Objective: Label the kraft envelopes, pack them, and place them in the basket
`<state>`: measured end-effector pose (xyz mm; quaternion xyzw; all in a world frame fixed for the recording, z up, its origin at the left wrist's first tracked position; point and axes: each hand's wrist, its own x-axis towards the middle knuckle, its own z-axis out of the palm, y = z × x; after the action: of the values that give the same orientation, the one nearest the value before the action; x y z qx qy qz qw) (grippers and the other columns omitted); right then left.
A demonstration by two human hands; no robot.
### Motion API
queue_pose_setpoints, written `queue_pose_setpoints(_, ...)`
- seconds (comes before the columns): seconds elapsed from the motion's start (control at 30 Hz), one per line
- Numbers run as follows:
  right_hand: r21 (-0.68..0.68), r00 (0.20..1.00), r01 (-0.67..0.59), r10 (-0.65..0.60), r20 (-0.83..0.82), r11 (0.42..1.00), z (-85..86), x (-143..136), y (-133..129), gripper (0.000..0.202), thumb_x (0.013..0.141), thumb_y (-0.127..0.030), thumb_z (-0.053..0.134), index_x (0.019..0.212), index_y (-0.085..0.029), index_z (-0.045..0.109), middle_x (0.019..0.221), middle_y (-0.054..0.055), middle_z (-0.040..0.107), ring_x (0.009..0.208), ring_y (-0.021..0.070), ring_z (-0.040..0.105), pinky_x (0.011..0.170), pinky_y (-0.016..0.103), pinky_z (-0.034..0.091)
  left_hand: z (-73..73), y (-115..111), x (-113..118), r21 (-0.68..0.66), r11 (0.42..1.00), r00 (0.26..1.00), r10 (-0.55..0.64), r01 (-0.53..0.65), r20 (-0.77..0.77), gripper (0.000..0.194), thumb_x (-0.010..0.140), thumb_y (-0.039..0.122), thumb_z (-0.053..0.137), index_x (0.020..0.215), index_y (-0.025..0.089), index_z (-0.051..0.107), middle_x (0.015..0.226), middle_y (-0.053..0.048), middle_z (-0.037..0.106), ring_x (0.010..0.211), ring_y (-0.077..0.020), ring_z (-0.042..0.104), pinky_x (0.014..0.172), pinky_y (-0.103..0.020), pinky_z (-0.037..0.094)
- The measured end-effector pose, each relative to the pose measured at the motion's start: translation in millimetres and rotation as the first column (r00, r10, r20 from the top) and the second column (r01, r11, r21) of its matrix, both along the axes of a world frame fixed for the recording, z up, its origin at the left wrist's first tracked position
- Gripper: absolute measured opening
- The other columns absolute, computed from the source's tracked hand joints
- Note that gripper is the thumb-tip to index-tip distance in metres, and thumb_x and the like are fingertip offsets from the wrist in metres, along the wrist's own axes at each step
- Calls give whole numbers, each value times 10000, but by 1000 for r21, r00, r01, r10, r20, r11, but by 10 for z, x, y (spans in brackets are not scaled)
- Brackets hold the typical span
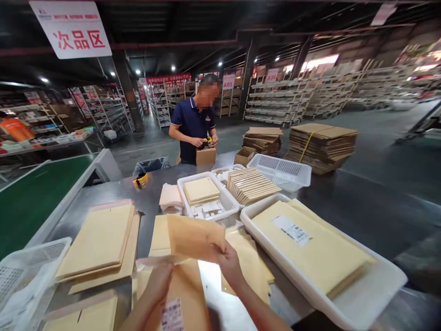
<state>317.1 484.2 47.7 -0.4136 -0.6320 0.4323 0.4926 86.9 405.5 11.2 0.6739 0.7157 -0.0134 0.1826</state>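
Observation:
My left hand [159, 279] is closed on the upper edge of a brown paper envelope [189, 292] that bears a printed barcode label [171, 315]. A flat brown paper piece [195, 236] stands above that edge, its right end pinched between the thumb and fingers of my right hand [229, 263]. Whether this piece is the envelope's flap or a separate envelope, I cannot tell. Pale yellow envelopes [246, 257] lie loosely beneath and beside my right hand. To my left, a pile of yellow padded envelopes [99, 234] rests on the metal table [151, 184].
A long white tray [375, 303] with labelled envelopes stands at right. Ahead are a white basket [229, 209], a row of envelopes [253, 184] and a tape dispenser [140, 180]. Opposite, a co-worker [195, 119] handles a carton [206, 156]. Cardboard stacks [322, 145] stand behind; a green conveyor [41, 193] runs at left.

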Motion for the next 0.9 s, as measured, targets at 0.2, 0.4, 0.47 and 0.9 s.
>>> queue_pose_setpoints(0.2,382,775,-399,84,626,834,448,244,199,299,923,-309,440,991,-219,717,756,37,736,676,194,677,617,271,512,515,-106,322,97,985,989,-142,146,-39,340,889,87,305,1012,200,601,1069,-116,646,1001,-264,568,840,-399,396)
queue_pose_setpoints(0.4,627,909,33,-285,305,778,859,506,34,249,928,-286,490,1070,-169,658,898,77,740,782,204,688,687,287,533,776,-218,361,212,957,978,-207,198,19,202,888,224,444,901,202,645,1261,-113,558,1209,-322,453,965,-496,367)
queue_pose_setpoints(0.47,636,903,280,-422,80,719,958,504,-127,183,908,-288,545,992,-167,654,815,64,723,723,199,670,668,289,534,831,-222,375,288,936,976,-216,205,8,171,839,198,502,775,207,660,1350,-80,502,1325,-355,328,1073,-584,237)
queue_pose_setpoints(0.9,429,840,-332,57,539,840,1041,466,-138,316,946,-257,423,1183,-229,630,914,39,745,773,201,696,647,281,543,707,-436,585,528,786,944,-225,322,-241,187,837,88,529,718,187,634,697,-26,679,662,-185,600,584,-308,339)
